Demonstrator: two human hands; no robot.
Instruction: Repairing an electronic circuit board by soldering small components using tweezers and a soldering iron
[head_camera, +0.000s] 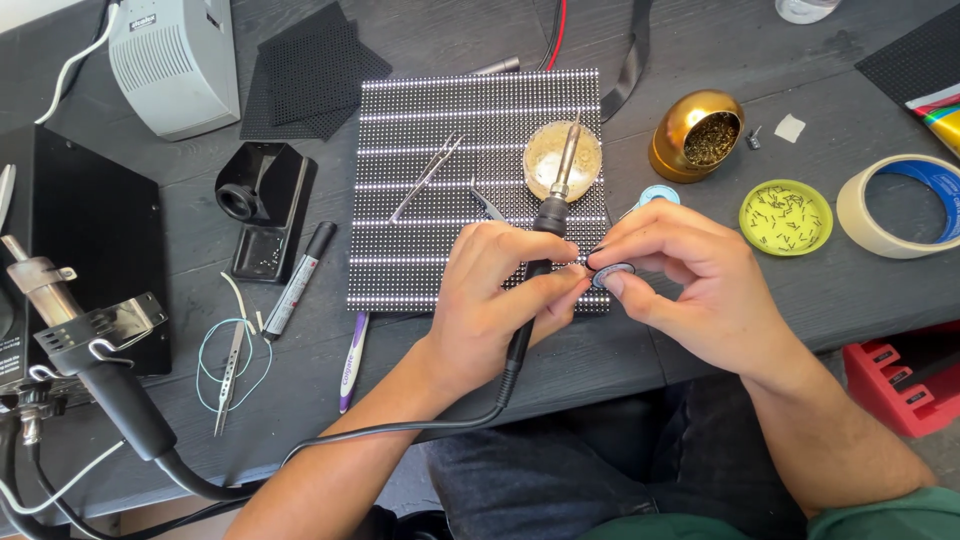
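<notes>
Both hands are busy, my left hand gripping the soldering iron while my right hand pinches a small solder spool, so I reckon one slip puts the hot tip on the LED panel.

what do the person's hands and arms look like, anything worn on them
Both hands, the left hand and the right hand, are bare: no gloves, rings or watch show. Both forearms are uncovered too. Near the right arm's upper end, at the frame's bottom corner, a green sleeve shows. No markings are visible.
</notes>
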